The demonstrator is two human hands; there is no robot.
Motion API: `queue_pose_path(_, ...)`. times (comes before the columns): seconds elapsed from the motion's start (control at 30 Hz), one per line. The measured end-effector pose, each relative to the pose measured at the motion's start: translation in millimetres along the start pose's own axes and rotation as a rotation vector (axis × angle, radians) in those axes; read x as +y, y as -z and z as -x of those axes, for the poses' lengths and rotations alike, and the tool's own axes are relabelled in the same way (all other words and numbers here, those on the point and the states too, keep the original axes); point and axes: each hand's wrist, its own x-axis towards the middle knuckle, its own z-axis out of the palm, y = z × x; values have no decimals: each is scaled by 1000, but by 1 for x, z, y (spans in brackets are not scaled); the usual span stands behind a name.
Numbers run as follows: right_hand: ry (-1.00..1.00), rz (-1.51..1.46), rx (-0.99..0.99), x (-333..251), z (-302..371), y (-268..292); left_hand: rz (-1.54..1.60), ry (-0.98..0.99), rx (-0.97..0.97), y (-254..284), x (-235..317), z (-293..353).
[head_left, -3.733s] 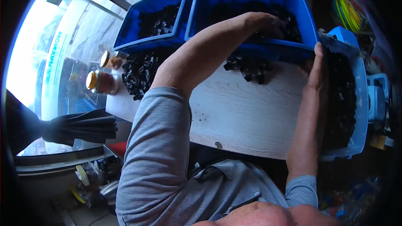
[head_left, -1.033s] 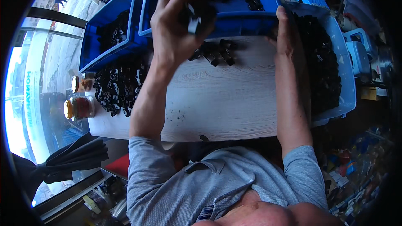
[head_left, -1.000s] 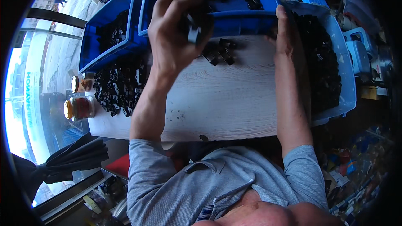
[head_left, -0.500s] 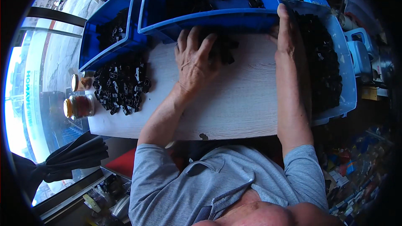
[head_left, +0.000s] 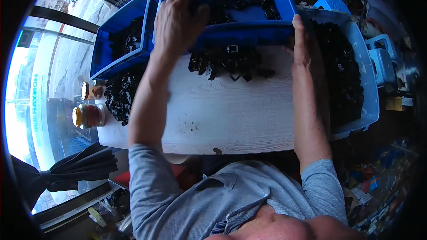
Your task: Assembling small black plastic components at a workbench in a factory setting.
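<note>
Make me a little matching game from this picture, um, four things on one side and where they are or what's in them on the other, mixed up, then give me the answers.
Things:
1. Left hand
2. Right hand
3. Smaller blue bin
4. Jar with red contents

Places or states:
A. Has black parts inside
B. At the near right corner of the large blue bin
C. Near the left end of the table
D. Over the left side of the large blue bin

Pairs: 1-D, 2-B, 3-A, 4-C
</note>
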Motion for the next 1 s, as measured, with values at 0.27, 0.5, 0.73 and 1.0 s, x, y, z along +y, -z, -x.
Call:
queue_pose_path(0.27, -35, -67, -74, 8, -8, -5, -330, 160, -532, -118, -125, -77)
queue_pose_path(0.5, -29, -64, -44, 23, -21, 8, -232, 127, -923, -143, -93, -94)
queue_pose_path(0.73, 72, -64, -45, 25, -18, 0, -201, -702, -925, -121, -77, -80)
queue_pose_path(1.0, -29, -73, -75, 14, -14, -4, -43, -333, -1038, -105, -57, -62)
